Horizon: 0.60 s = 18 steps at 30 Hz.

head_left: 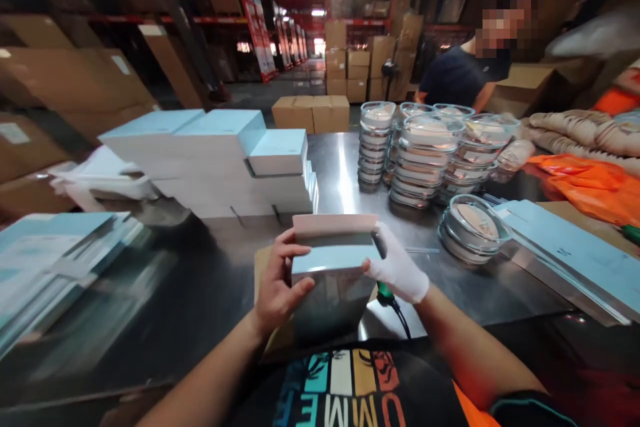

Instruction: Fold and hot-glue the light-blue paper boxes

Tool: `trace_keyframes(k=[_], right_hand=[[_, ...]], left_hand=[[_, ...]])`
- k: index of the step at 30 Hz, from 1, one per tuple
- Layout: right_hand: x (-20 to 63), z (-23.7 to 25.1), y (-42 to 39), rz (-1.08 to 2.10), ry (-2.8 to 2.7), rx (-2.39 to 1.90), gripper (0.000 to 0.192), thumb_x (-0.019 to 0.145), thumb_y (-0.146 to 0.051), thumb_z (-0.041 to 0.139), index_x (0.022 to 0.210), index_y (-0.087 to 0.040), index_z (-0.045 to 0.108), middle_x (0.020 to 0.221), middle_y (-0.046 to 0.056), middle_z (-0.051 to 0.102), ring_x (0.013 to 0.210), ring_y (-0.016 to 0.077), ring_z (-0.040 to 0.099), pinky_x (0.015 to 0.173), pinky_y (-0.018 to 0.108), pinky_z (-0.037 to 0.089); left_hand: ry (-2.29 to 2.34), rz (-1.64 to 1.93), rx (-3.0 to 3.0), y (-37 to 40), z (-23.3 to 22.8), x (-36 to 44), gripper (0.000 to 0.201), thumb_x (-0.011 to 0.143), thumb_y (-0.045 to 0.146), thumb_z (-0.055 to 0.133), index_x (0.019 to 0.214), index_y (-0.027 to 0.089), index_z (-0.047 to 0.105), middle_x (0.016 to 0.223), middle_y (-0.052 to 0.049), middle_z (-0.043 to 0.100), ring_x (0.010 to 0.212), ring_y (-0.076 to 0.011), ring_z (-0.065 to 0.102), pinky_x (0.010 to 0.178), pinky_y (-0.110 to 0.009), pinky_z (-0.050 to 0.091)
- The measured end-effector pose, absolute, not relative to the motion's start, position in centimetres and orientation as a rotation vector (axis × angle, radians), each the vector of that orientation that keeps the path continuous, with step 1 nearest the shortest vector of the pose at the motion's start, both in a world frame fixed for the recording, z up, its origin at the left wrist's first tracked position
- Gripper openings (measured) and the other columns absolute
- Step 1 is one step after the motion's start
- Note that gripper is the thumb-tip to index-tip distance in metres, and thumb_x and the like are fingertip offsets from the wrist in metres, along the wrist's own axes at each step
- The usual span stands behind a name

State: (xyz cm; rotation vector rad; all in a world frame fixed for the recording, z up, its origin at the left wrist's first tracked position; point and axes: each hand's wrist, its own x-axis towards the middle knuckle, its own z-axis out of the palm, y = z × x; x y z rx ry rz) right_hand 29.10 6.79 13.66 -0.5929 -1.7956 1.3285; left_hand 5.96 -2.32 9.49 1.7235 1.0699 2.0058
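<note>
Your bare left hand (277, 283) and gloved right hand (399, 271) clamp a pale blue carton (334, 260) from both sides, steadying it with its flap up over the steel table (345, 167). Beyond stand finished boxes (235, 160) and stacked lidded tins (425, 153).

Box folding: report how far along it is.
Done: a stack of closed light-blue boxes on the steel table. In hand: the left hand and gloved right hand grip one box, flap up. Left: flat box blanks and stacked round lidded containers.
</note>
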Motion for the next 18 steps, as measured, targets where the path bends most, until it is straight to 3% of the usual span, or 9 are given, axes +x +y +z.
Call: trace_keyframes(k=[3, 7, 11, 18], right_hand=[[30.6, 12.0, 7.0, 1.138, -1.919, -0.471, 0.073, 0.075, -0.062, 0.094, 0.133, -0.027, 0.066, 0.162, 0.016, 0.054, 0.150, 0.0344, 0.052, 0.123, 0.053, 0.045], [31.1, 11.8, 6.3, 0.972, -2.021, -0.345, 0.035, 0.099, -0.037, 0.077, 0.133, -0.033, 0.070, 0.168, 0.012, 0.050, 0.155, 0.0284, 0.050, 0.126, 0.055, 0.043], [30.8, 12.7, 5.6, 0.921, -2.078, -0.305, 0.035, 0.103, -0.026, 0.069, 0.137, -0.035, 0.072, 0.164, 0.011, 0.055, 0.151, 0.0278, 0.055, 0.122, 0.054, 0.049], [30.7, 13.3, 6.1, 0.911, -2.085, -0.239, 0.040, 0.103, -0.018, 0.068, 0.137, -0.039, 0.074, 0.153, 0.008, 0.065, 0.142, 0.0252, 0.062, 0.120, 0.050, 0.051]], left_hand=[[0.817, 2.094, 1.744, -1.8, 10.1, 5.3, 0.056, 0.088, 0.042, 0.089, 0.134, 0.029, 0.060, 0.126, -0.010, 0.073, 0.120, -0.0258, 0.072, 0.100, -0.038, 0.058], [0.826, 1.832, 2.082, -1.7, 11.8, 3.5, 0.038, 0.091, 0.038, 0.087, 0.125, 0.025, 0.077, 0.126, -0.012, 0.071, 0.123, -0.0276, 0.070, 0.108, -0.044, 0.058], [0.779, 1.721, 2.185, -1.7, 12.7, 3.3, 0.035, 0.096, 0.036, 0.081, 0.130, 0.026, 0.078, 0.129, -0.014, 0.074, 0.134, -0.0308, 0.065, 0.117, -0.051, 0.053], [0.783, 1.813, 2.230, -2.0, 12.2, 3.9, 0.030, 0.100, 0.029, 0.076, 0.129, 0.026, 0.078, 0.123, -0.013, 0.080, 0.131, -0.0309, 0.069, 0.110, -0.054, 0.057]])
